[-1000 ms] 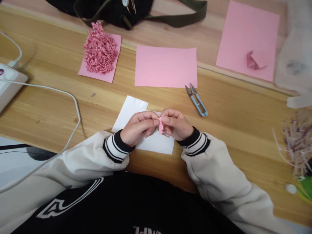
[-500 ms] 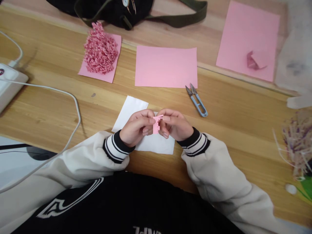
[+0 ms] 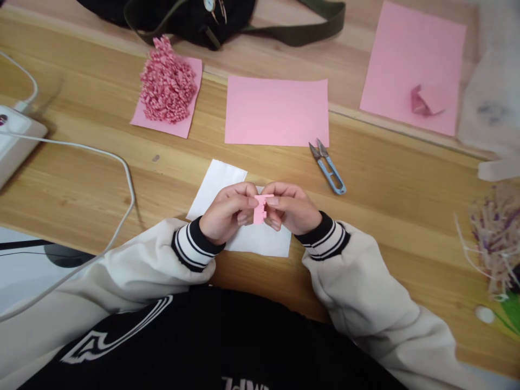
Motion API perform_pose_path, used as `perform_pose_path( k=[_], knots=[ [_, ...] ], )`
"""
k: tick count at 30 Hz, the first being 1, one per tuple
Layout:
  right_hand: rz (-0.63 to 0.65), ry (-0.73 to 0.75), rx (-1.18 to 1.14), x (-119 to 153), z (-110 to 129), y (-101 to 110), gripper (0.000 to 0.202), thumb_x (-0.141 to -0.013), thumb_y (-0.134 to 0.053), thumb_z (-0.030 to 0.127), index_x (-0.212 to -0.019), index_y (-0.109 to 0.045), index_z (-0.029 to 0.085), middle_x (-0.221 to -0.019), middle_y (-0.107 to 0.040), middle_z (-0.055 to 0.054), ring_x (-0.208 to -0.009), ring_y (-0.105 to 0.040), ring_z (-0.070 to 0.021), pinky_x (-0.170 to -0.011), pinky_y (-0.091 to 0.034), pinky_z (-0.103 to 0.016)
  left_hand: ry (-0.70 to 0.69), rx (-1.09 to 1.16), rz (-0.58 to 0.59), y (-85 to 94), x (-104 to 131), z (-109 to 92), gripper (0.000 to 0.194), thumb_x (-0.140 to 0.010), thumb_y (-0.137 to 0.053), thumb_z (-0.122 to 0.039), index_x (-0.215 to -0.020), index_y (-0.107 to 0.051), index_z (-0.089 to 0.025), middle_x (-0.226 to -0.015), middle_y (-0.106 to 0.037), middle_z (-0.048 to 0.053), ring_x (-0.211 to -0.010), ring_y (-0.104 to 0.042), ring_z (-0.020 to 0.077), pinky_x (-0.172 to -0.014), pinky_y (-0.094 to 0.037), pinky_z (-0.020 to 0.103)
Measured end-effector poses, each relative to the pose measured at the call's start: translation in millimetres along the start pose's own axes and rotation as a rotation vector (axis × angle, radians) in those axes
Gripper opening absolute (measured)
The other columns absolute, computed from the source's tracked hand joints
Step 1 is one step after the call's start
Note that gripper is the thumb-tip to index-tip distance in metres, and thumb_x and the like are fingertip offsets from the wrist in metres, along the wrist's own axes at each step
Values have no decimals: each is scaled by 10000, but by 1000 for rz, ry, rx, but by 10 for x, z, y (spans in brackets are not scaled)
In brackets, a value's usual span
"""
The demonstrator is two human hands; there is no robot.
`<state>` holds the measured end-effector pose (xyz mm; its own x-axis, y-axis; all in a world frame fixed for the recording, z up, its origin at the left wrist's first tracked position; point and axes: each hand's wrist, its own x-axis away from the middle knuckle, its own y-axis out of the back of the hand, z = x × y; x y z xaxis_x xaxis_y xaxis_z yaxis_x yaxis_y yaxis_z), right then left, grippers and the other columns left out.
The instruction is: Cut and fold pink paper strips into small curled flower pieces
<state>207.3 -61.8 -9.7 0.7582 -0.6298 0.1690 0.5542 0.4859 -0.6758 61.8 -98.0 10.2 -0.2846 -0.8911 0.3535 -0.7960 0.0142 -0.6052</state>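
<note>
Between my two hands is a small piece of pink paper (image 3: 259, 213) with narrow strips along its right side. My left hand (image 3: 227, 210) pinches its left part between thumb and fingers. With thumb and forefinger, my right hand (image 3: 294, 206) grips the top strip at its right end. Under both hands lie sheets of white paper (image 3: 260, 242) on the wooden table. Blue-handled thread snips (image 3: 328, 167) rest a short way beyond my right hand, their blade tips at the corner of a pink sheet (image 3: 276, 111).
A heap of pink curled paper pieces (image 3: 167, 84) lies on a small pink sheet at the back left. Farther right are another pink sheet (image 3: 410, 59) and a bundle of dried stems (image 3: 498, 238). A white power strip (image 3: 18, 141) with a cable stands left; a dark bag (image 3: 179, 16) lies behind.
The top strip of the pink paper, which showed two split ends, now appears as one straight line. My hands have hardly moved.
</note>
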Motion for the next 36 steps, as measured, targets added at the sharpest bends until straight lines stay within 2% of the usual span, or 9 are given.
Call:
perform_pose_path(
  k=[17, 32, 36],
  knots=[
    [30, 38, 20, -1, -18, 15, 197, -770, -665, 288, -740, -546, 133, -451, -545, 66, -353, -456, -53, -381, -378, -166, -4, -32, 0, -11, 0, -6, 159, -631, -614, -183, -563, -477, -140, -379, -372, -66, -350, -287, 29, -396, -223, 178],
    [0, -1, 43, 3, 10, 2, 202, -725, -642, 317, -777, -553, 144, -426, -534, 66, -359, -450, -68, -376, -365, -188, 1, -26, -17, 17, -10, -9, 123, -614, -606, -175, -565, -502, -132, -374, -358, -64, -346, -271, 30, -389, -202, 177],
    [8, -13, 28, 1, 11, 13, 179, -710, -611, 304, -761, -551, 143, -426, -532, 60, -362, -448, -72, -390, -374, -197, -23, -40, -22, 44, -17, 0, 93, -601, -575, -166, -556, -500, -133, -393, -432, -37, -355, -285, 35, -393, -207, 185]
  ],
)
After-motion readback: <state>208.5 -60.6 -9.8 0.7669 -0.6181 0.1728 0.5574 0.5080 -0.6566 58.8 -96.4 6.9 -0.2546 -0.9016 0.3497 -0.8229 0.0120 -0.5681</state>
